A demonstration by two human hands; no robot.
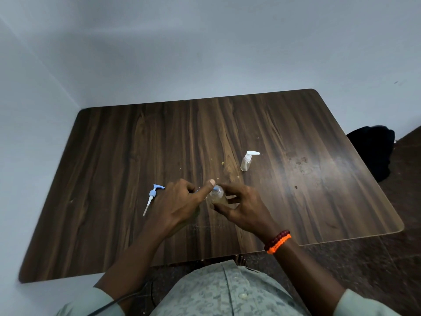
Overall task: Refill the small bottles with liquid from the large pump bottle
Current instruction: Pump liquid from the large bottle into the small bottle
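My right hand (241,208) grips a small clear bottle (216,196) of yellowish liquid just above the table's middle. My left hand (180,202) is closed at the bottle's neck, where a blue top (215,189) shows, with the thumb raised against it. My left palm hides whatever else it holds. A second small bottle (246,162) with a white pump stands upright farther back and to the right. A blue and white pump head (150,198) with a long dip tube lies flat on the table to the left of my left hand. No large bottle body is visible.
The dark wooden table (319,179) has crumbs and smudges at centre and right. White walls close off the far and left sides. A black object (373,151) sits on the floor beyond the right edge. A cable (109,304) runs by my left sleeve.
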